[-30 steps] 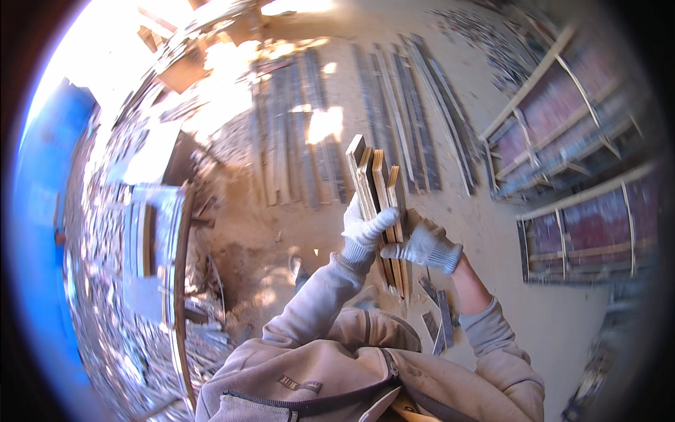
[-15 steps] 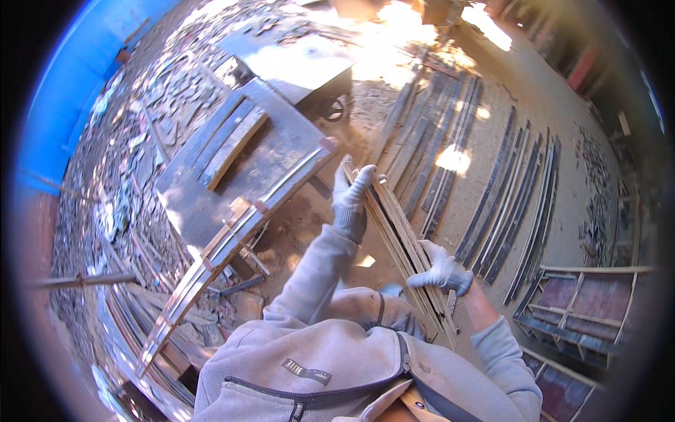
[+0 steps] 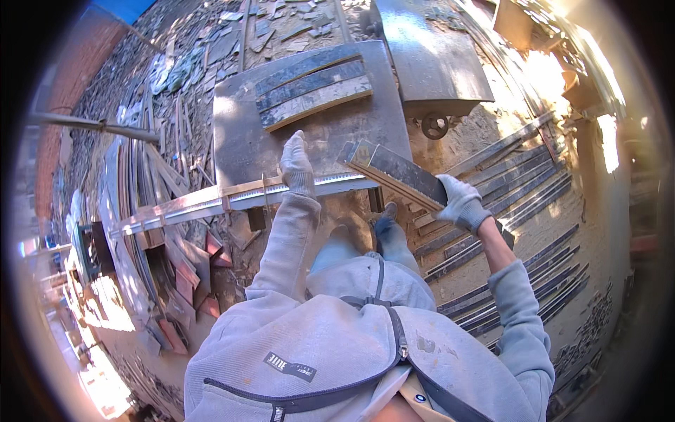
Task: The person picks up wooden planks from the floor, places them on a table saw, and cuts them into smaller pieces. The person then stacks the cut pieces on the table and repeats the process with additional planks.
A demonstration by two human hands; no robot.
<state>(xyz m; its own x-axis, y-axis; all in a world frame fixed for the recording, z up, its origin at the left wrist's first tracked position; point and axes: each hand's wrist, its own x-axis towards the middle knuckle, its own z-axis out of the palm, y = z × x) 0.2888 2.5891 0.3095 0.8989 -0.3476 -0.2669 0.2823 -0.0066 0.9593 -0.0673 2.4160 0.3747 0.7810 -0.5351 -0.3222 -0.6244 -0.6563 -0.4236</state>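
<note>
My right hand point(image 3: 462, 202), in a pale knit glove, grips the near right end of a stack of dark-faced wooden strips point(image 3: 404, 177). The stack slants up and left, its far end at the table's right corner; whether it touches there I cannot tell. My left hand point(image 3: 297, 163), gloved too, is empty with fingers stretched forward above the table's front edge. Beneath it runs a long rail with a measuring scale point(image 3: 246, 199). Several similar strips point(image 3: 314, 88) lie side by side on the metal-topped table point(image 3: 235, 137), just beyond my left hand.
Another metal-topped surface point(image 3: 432, 53) stands right of the table, with a handwheel point(image 3: 434, 126) below. Rows of long strips point(image 3: 524, 172) cover the ground at right. Offcuts point(image 3: 225, 42) litter the far ground, and long scrap pieces point(image 3: 158, 158) lean at left.
My view has turned so the table lies straight ahead. My left hand has let go of the strips and moved over the rail. The right hand has swung the stack toward the table.
</note>
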